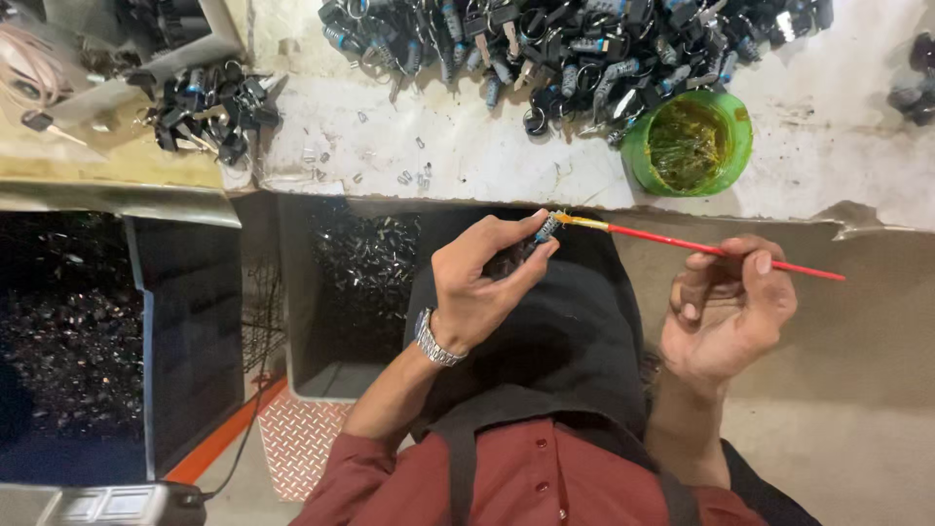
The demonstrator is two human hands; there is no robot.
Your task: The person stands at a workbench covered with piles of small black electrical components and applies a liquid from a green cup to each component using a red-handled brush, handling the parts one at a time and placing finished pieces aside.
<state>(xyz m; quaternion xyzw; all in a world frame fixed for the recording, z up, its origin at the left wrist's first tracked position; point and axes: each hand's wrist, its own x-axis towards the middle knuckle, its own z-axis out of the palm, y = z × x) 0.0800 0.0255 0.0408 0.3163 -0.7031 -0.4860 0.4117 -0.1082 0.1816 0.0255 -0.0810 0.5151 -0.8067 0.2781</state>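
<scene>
Both hands work just below the counter's edge, over the person's dark-clad lap. Left hand [482,282], with a metal watch [435,341] on its wrist, pinches a small dark key piece [534,239] between thumb and fingertips, holding it up with its bluish end toward the right. Right hand [726,307] grips a thin red brush [716,250] between thumb and forefinger, its other fingers curled loosely into the palm; the brush lies nearly level, and its yellowish tip touches the end of the key piece. So each hand is closed on its own thing, and the two hands stay well apart, joined only where brush meets key piece. On the white, scuffed counter [467,156] above them stands a green cup [688,143] holding a yellowish-green paste, just beside a large heap of similar dark key pieces with rings [565,44]. A smaller pile of key pieces [209,107] lies further left, near a single key [44,124] on a tan surface. Small bits of metal are scattered on the counter between the piles. Below the counter, to the left of the lap, a grey bin [365,282] holds many small dark parts, and another dark bin [73,331] sits beside it. The person wears a maroon shirt [506,477].
</scene>
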